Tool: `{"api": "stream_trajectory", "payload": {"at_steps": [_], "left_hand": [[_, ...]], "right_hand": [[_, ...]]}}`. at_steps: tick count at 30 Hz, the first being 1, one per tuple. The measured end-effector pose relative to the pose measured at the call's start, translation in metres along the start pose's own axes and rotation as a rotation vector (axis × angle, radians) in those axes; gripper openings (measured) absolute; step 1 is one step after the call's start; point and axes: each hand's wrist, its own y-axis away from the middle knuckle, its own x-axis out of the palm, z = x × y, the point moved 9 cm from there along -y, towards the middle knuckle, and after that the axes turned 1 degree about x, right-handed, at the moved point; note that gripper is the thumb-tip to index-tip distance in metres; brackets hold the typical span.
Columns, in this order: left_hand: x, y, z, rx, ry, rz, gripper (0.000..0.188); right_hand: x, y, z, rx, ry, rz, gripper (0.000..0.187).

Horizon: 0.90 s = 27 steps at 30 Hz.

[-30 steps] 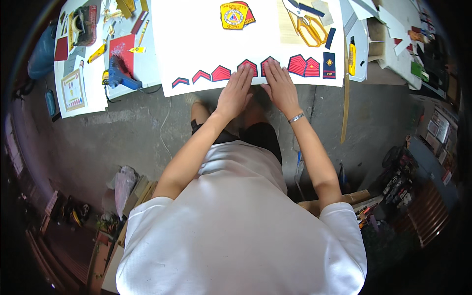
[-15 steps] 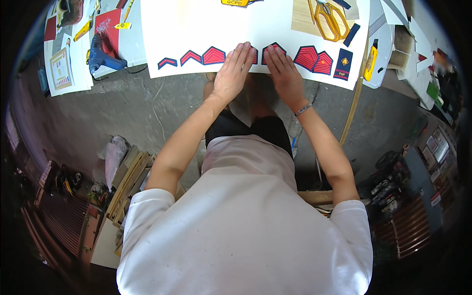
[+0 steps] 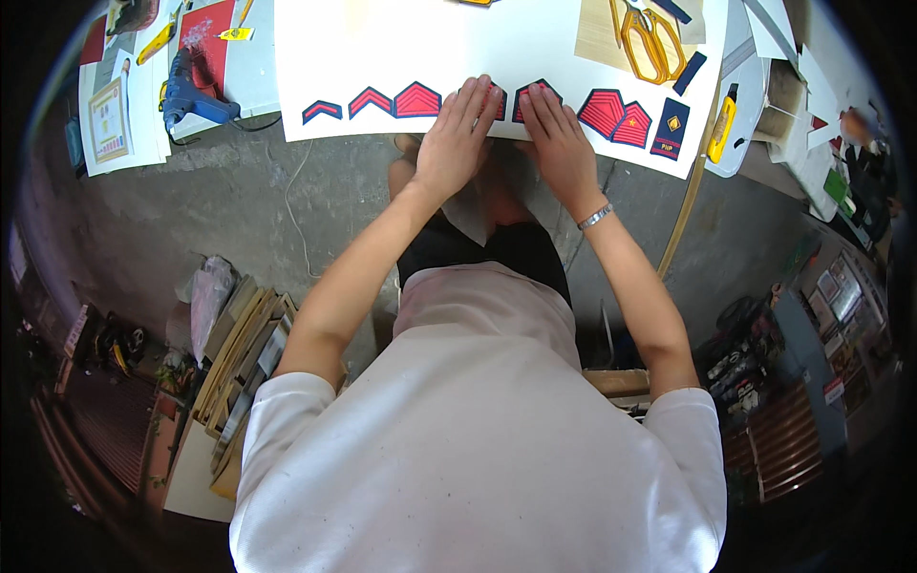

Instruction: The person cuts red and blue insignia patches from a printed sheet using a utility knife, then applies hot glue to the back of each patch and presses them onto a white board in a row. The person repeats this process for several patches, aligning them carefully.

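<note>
My left hand (image 3: 454, 138) lies flat at the near edge of a white sheet (image 3: 382, 48), fingers stretched out and partly covering a red and navy patch (image 3: 499, 99). Beside it my right hand (image 3: 562, 148) rests flat in the same way, its fingers over another such patch (image 3: 522, 107). The row continues on both sides. To the left are a small chevron patch (image 3: 322, 112), a larger chevron patch (image 3: 371, 99) and a pentagonal striped patch (image 3: 417, 99). On the right are a striped patch (image 3: 601, 112), one with a star (image 3: 631, 125) and a dark rectangular patch (image 3: 669, 131).
Orange-handled scissors (image 3: 650, 48) lie on a wooden board (image 3: 594, 43) at the far right. A yellow cutter knife (image 3: 723, 126) sits beside the sheet. At left are a blue glue gun (image 3: 191, 100) and a framed certificate (image 3: 110, 122). Stacked boards (image 3: 239, 358) stand on the floor.
The whole view has shifted slightly. Both hands stay flat on the same patches, and the row looks unchanged. A blurred shape, perhaps a person, now shows at the far right edge.
</note>
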Motion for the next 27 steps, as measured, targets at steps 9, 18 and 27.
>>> {"api": "stream_trajectory", "payload": {"at_steps": [9, 18, 27], "left_hand": [[0.007, -0.002, 0.001, 0.014, -0.136, -0.018, 0.075], [0.005, -0.003, 0.000, -0.005, -0.099, -0.022, 0.083], [-0.002, 0.008, -0.010, -0.038, 0.017, -0.006, 0.078]], "right_hand": [[0.001, -0.005, 0.001, 0.013, -0.007, -0.064, 0.078], [0.002, -0.005, 0.000, -0.026, -0.024, -0.073, 0.077], [-0.010, 0.001, -0.006, 0.077, -0.078, -0.121, 0.074]]}}
